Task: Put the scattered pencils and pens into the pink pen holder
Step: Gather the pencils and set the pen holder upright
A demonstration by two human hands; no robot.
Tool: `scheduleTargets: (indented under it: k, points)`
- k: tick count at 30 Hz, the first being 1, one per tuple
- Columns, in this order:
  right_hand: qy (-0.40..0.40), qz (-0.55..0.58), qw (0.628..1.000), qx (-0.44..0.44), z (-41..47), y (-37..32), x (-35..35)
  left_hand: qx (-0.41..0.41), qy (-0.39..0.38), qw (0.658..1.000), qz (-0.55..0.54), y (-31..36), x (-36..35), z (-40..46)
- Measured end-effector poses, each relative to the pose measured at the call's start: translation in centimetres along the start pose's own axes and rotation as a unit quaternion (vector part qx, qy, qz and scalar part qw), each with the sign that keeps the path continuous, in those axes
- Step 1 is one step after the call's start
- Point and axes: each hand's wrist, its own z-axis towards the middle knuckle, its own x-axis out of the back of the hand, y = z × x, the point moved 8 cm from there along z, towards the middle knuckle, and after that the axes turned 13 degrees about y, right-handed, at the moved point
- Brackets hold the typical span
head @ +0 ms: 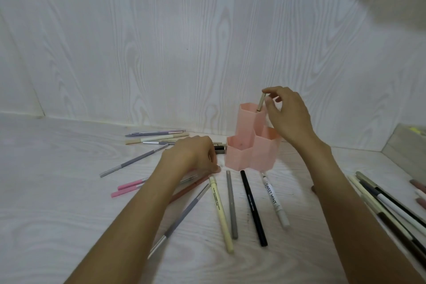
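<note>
Fingertips of your right hand (287,114) pinch a beige pencil (261,102) upright in the pink hexagonal plastic pen holder's (244,152) tallest cell at frame centre, while your left hand (196,153) curls down onto scattered pens, its grip hidden.

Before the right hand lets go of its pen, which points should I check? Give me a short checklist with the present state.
1. Right hand pinches the olive pen: ok.
2. Pen tip inside the tallest cell of the pink holder: ok.
3. Pen upright: nearly, ok.
4. Holder standing on the table: ok.
5. Left hand gripping a next pen: cannot tell.
6. All pens collected: not ok, the black pen among others still lies loose.
</note>
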Motion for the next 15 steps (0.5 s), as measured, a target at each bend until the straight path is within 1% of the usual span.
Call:
scheduleTargets:
  k: [4,8,10,12,15]
  points:
    - [-0.051,0.032,0.998,-0.037,0.1,0.2,0.3,-0.021,0.010,0.999,0.023,0.3,0.1,0.1]
    - [-0.086,0.040,0.994,-0.053,0.2,-0.3,0.9,-0.017,-0.009,1.000,-0.018,0.3,1.1,-0.1]
    - [-0.101,0.039,0.992,-0.061,0.2,-0.4,1.1,-0.017,-0.005,0.998,-0.059,0.5,2.3,-0.3]
    - [-0.104,0.038,0.992,-0.066,0.1,-0.4,1.4,-0.017,0.020,0.992,-0.121,0.8,4.1,-0.7]
    - [-0.103,0.047,0.991,-0.073,0.0,-0.1,1.7,-0.012,0.097,0.966,-0.239,0.6,7.4,-1.4]
